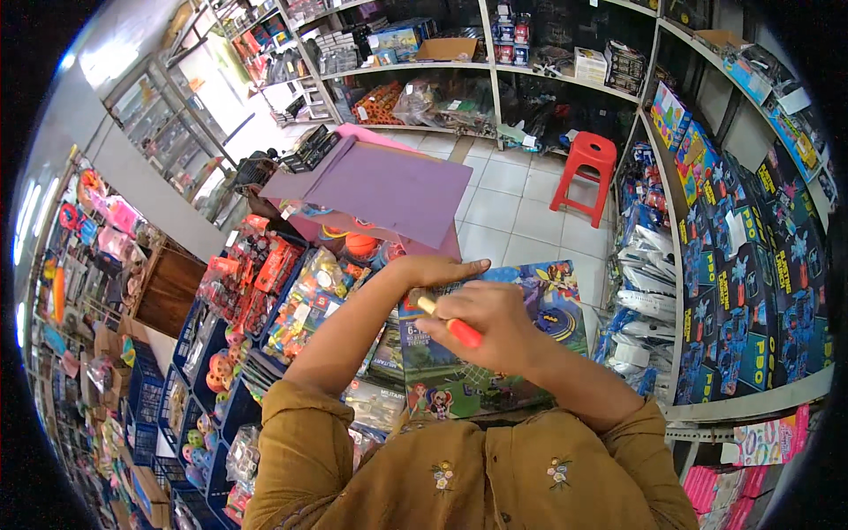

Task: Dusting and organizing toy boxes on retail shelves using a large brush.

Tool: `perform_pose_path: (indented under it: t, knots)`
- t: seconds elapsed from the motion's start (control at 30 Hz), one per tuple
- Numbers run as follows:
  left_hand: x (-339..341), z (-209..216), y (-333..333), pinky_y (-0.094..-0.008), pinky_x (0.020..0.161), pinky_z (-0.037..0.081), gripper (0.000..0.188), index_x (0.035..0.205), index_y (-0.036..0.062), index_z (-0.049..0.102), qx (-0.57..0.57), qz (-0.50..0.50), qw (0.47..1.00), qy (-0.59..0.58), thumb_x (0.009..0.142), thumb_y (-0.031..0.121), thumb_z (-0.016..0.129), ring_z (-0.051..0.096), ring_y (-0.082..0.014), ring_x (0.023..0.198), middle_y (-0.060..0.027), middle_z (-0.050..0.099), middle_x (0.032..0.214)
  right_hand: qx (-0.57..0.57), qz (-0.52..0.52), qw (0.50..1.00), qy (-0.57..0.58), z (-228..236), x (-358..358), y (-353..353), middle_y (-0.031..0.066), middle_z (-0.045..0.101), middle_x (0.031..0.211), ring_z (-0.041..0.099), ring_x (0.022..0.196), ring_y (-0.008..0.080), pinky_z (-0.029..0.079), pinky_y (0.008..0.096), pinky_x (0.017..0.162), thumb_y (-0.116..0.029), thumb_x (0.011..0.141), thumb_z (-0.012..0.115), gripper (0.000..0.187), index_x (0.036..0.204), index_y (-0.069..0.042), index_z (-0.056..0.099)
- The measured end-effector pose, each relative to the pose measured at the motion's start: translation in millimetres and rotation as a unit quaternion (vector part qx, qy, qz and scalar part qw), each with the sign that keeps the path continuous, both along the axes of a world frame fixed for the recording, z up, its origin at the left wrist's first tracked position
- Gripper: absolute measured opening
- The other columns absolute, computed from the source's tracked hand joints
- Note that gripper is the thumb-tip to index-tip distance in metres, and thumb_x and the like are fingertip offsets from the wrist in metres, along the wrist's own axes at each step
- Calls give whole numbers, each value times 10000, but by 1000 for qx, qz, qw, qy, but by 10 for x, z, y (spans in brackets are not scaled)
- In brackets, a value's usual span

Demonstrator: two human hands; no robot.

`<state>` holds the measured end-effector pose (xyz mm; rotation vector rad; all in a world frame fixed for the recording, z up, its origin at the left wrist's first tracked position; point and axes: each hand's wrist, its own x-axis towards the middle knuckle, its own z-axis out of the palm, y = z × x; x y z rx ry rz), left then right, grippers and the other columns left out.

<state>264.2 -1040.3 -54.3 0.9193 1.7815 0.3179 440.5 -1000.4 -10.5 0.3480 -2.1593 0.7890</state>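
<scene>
A flat, colourful boxed toy set (pixel 464 389) with cartoon figures on its face is tilted up in front of my chest. My left hand (pixel 431 269) grips its far left edge, thumb stretched along the top and the other fingers mostly hidden. Over the middle of the box, my right hand (pixel 490 322) is closed round a short pen-like tool (pixel 464 333), red at one end and cream at the other. Its exact kind is unclear, and I cannot tell whether its cream end touches the box.
Beyond the box a purple cardboard carton (pixel 389 190) stands with its flaps raised and balls inside. A red plastic stool (pixel 587 172) stands on the tiled floor. Blue crates (pixel 234 424) of packed toys line my left; shelves of boxed toys (pixel 733 274) rise at right.
</scene>
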Motion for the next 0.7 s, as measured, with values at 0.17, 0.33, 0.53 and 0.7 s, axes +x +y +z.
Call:
perform_pose_path:
  t: [0.17,0.33,0.53,0.7]
  knots:
    - [-230,-478,-117,-368,907,440,920,1218,-31,534,78,-75,981,159,744,754,464,581,-278,1045,-243,592,1126,-11,155,979,-135,-159,221,-241,77,500,527,520,498,272,401,360,473,-242,800,671,277,627,-80,526]
    - [-188,-167,-446,-341,763,461,730,1112,-7,596,135,-61,982,116,720,608,637,590,-196,884,-145,642,961,-186,170,920,-301,-545,583,315,40,613,687,569,566,173,436,311,492,-276,858,610,240,742,-67,602]
    - [-370,-535,-861,-276,700,451,561,1015,8,611,204,59,977,16,689,440,760,536,-102,762,-23,615,833,-507,-32,836,-209,-522,1141,1772,57,652,835,590,768,104,471,232,639,-221,876,612,183,902,-47,661]
    - [-364,-472,-759,-287,764,451,619,1076,-2,595,234,55,970,-31,665,425,773,558,-115,829,-31,628,907,-367,-42,926,-82,-434,864,1873,31,655,827,578,745,85,476,233,662,-314,838,666,317,994,-38,669]
